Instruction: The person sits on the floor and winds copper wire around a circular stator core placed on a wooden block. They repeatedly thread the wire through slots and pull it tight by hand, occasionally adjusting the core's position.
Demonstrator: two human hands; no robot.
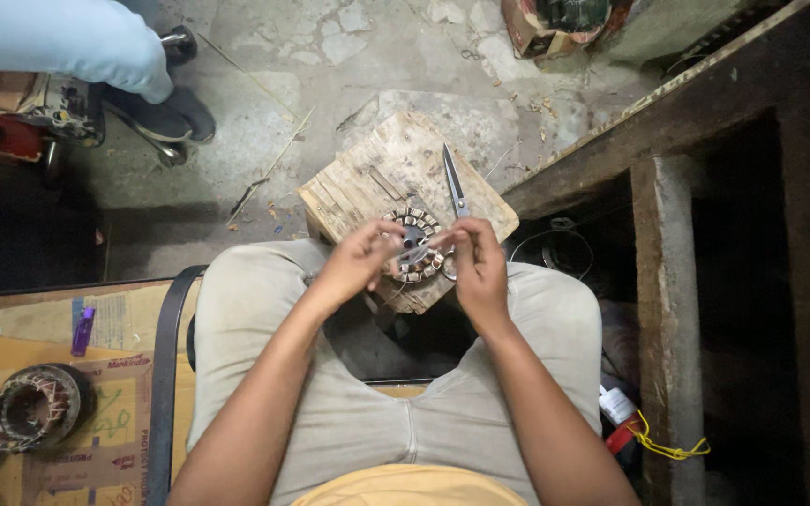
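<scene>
While the round metal stator core with its ring of pale-capped teeth lies flat on the scarred, pale wooden block that serves as worktop, both hands meet right above it. The left hand pinches something small and thin at the core's near edge, thumb and fingers closed together on it. The right hand has its fingers closed as well, seemingly around the handles of the long steel scissors, whose blades point away across the block.

Judging by how things lie, the work on this core looks to be in its early or middle part. Its teeth read as bare or only capped, with no thick bundles of wire showing on them. The dark round wound coil assembly with reddish wire, on the flattened brown cardboard to the left, looks far fuller by comparison. Whether any slot on the core is already filled cannot be told.

Much is hard to make out. What the left fingers hold is too small and blurred to name; it could be wire, a strip or a sleeve. The scissor handles are covered by the right hand, so that hold is partly guessed. The near half of the core sits under both hands. A second coil is cut off at the left edge. Another person's pale blue trouser leg and dark shoe show at the top left, the rest out of view. The recess beside the dark wooden frame on the right is too dim to read.
</scene>
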